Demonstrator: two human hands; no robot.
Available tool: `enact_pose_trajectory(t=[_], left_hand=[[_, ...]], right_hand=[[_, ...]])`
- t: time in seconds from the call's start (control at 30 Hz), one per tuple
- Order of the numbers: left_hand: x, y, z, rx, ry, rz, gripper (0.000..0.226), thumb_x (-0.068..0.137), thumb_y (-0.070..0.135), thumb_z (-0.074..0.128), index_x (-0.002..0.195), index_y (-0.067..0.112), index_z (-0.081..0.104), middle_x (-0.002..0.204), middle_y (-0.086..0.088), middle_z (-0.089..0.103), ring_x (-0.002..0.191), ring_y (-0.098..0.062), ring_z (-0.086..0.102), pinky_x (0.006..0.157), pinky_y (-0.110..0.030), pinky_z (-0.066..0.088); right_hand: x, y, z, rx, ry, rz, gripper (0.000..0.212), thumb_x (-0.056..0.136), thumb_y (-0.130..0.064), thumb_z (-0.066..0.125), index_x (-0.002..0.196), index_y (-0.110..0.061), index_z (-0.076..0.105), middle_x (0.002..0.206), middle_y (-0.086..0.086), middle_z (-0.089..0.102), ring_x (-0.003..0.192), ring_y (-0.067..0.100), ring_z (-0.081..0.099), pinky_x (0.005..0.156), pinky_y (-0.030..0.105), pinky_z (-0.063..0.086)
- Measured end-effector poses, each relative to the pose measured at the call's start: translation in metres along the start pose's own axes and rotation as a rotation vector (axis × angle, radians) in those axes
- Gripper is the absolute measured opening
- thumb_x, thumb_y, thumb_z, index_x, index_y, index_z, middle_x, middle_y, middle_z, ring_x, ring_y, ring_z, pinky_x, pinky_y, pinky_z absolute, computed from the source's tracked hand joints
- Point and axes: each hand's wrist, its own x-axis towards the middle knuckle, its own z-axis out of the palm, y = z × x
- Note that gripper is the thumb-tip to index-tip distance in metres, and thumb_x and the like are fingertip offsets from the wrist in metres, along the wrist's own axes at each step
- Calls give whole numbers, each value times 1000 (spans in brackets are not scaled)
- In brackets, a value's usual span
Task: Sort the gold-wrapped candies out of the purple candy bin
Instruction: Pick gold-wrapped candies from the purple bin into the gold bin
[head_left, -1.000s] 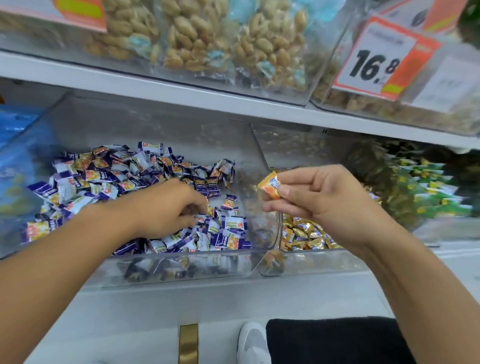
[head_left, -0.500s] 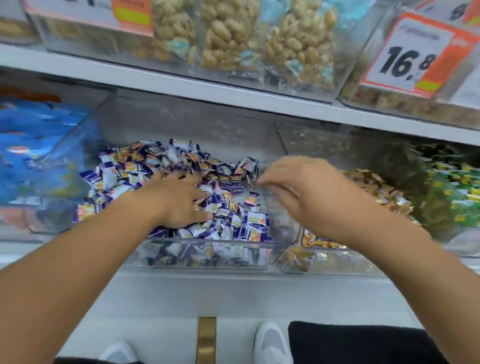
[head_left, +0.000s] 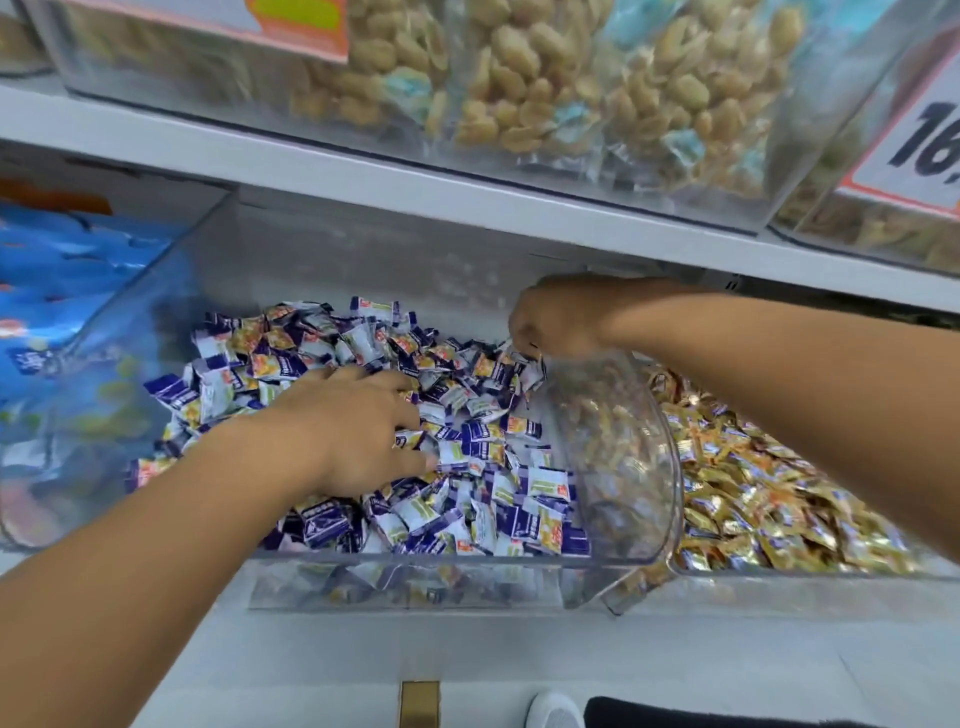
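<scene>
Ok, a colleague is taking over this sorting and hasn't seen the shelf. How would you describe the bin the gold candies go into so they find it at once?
On the lower shelf, under the white shelf board carrying bins of pale nuts, find the clear plastic bin of purple-and-white wrapped candies where the left hand rests. The clear bin of gold-wrapped candies stands directly right of it, wall against wall. Only its contents are shiny gold; a blue-packet bin sits on the far left.

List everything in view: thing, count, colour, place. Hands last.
purple candy bin: one, clear, centre of lower shelf
purple-and-white candies: many, filling that bin
gold candy bin: one, clear, right of it
gold-wrapped candies: many, in the right bin
blue packets: several, far left
nut snack bins: clear, upper shelf
price sign: one, white and orange, upper right
left hand: spread on the purple pile
right hand: fingers curled at the pile's back right
</scene>
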Motion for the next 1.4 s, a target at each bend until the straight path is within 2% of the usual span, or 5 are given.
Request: enact_pose_trajectory(t=[0.2,0.6,0.93,1.17,1.4], left_hand=[[0,-3,1,-19,54,29,58,88,77,32,134,46,49,163,14,11,148,-25,18,121,-51,14],[-2,-7,6,-1,53,49,64,88,78,27,138,44,46,164,13,11,149,-20,18,122,-50,11],[-1,-4,2,-7,30,42,65,87,78,27,140,44,43,164,12,10,150,-20,16,122,-50,9],[-1,-4,-1,5,29,30,64,88,78,27,141,45,43,164,13,10,149,-21,17,122,-48,11],[-3,-1,0,37,39,59,66,86,78,20,139,44,41,161,14,20,146,-18,23,121,-49,15]], right_hand=[[21,-27,9,290,-325,-16,84,96,-4,50,160,-27,2,157,9,32,104,24,59,69,33,54],[-73,-40,18,-253,-387,-367,54,103,-19,38,150,-45,29,162,-29,-3,142,25,37,100,52,48],[-5,4,17,-95,26,-105,37,95,-18,48,129,-27,61,147,2,50,128,31,53,102,48,49],[-16,-36,34,-138,-399,-322,66,105,-34,45,158,-41,6,167,-8,1,150,25,21,118,55,28],[-33,-22,2,-31,-110,-341,35,104,-30,48,139,-35,53,136,-5,60,118,21,59,103,41,47]])
